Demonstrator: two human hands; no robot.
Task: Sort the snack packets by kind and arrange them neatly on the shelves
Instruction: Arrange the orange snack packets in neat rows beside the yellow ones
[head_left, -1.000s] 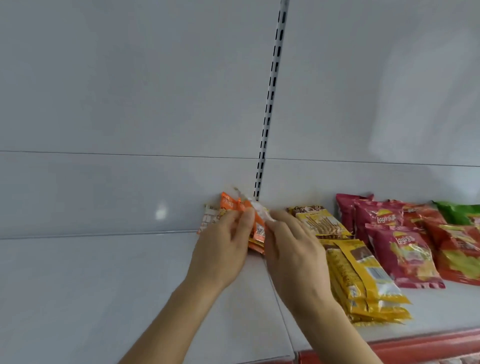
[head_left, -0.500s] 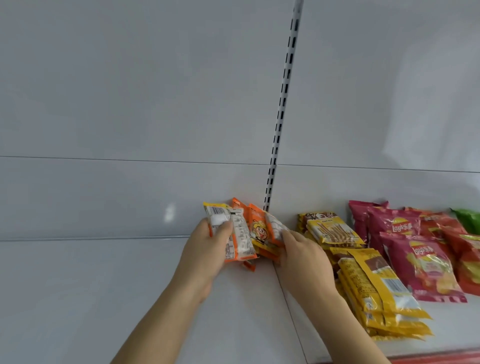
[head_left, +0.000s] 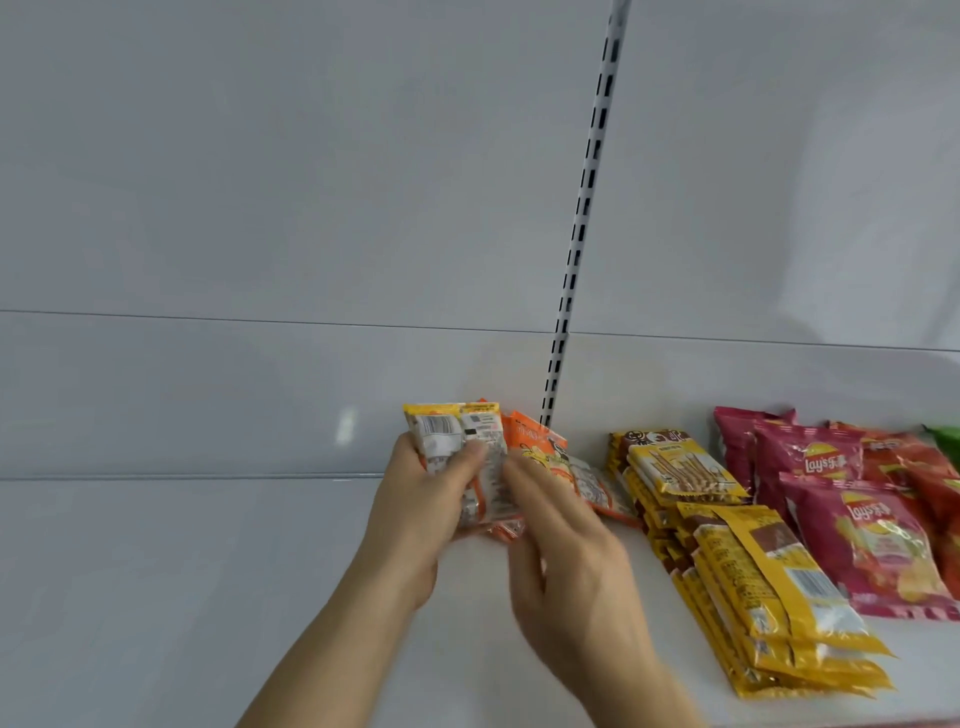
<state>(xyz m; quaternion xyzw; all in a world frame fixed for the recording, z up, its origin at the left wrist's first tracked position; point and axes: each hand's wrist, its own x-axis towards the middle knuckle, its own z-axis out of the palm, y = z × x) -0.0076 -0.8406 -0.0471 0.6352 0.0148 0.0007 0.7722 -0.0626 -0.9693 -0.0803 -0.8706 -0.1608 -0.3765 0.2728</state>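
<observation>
1. Snack packets lie sorted on the white shelf: two stacks of yellow packets, long axes running front to back, right of the hands.
2. Pink crisp bags, at least three, lie farther right, beside red bags and a green one at the edge.
3. Orange packets lean by the slotted upright.
4. Left hand: grip pinching a bundle of small packets, held upright, backs showing.
5. Right hand: fingers spread, blurred, against the orange packets.
</observation>
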